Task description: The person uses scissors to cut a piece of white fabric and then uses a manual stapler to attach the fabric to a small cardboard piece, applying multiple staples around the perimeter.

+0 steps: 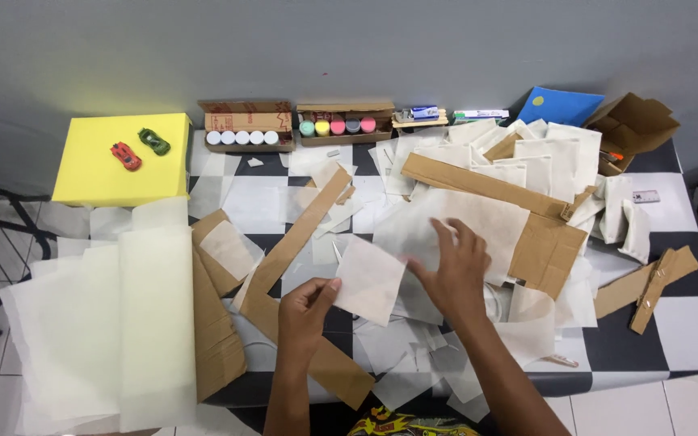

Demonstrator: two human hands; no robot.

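below, left hand (307,307) pinching white paper square (369,280) corner, right hand (456,266) spread flat on paper sheet (478,222)

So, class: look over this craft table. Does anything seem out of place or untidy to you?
Yes. Paper scraps and cardboard strips lie scattered at all angles over the checked table, some hanging over the near edge. Two toy cars sit on a yellow box, unrelated to the paper. The left hand pinches a paper square; the right hand presses on the sheets.
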